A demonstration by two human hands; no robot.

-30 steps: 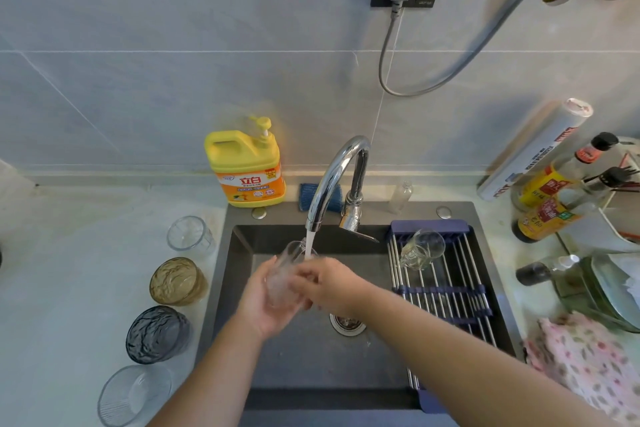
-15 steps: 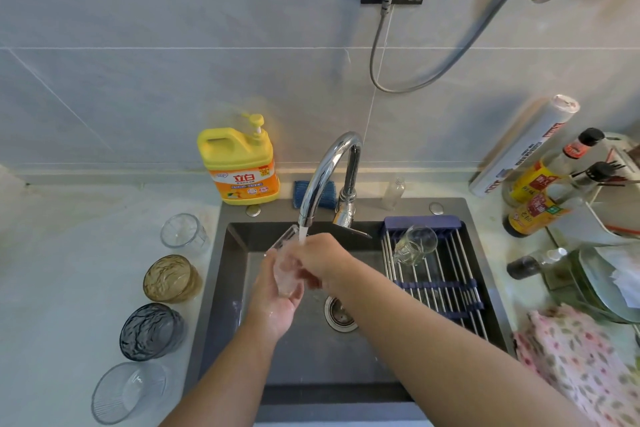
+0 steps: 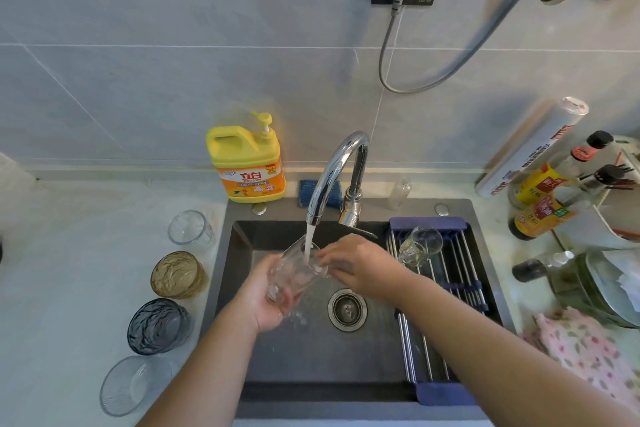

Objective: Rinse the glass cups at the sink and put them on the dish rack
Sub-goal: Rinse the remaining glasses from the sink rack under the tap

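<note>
6 glass cups in view: 4 on the counter [image 3: 86,253] left of the sink [image 3: 311,357], 1 on the rack [image 3: 443,288], 1 in hand. The counter 4 stand in a rough line, far to near: clear cup [image 3: 189,229], amber cup [image 3: 178,274], grey cup [image 3: 159,325], ribbed clear cup [image 3: 133,385]. All 4 upright, mouths up; contents not clear from here. Rack cup [image 3: 419,245] lies tilted on its side at the rack's far end, over the sink's right part.

1 tap [image 3: 334,170], running; the stream [image 3: 309,243] drops into the held cup [image 3: 294,274], which is tilted, mouth up toward the spout, above the basin and left of the drain [image 3: 347,309]. 1 yellow soap jug [image 3: 246,163] w/ pump behind the sink, 1 blue sponge [image 3: 317,192] beside the tap base, 1 small clear bottle [image 3: 400,192] to the right of that. Right counter: approx 4 bottles, 1 roll [image 3: 530,149] leaning on the wall, 1 floral cloth [image 3: 585,357].

Left hand [image 3: 263,302] wraps the held cup's lower body from below, fingers curled and clamped round the glass. Right hand [image 3: 360,263] sits at the cup's rim, fingertips [image 3: 325,255] bunched on the edge by the stream; whether they pinch the rim or only rub it, can't tell.
</note>
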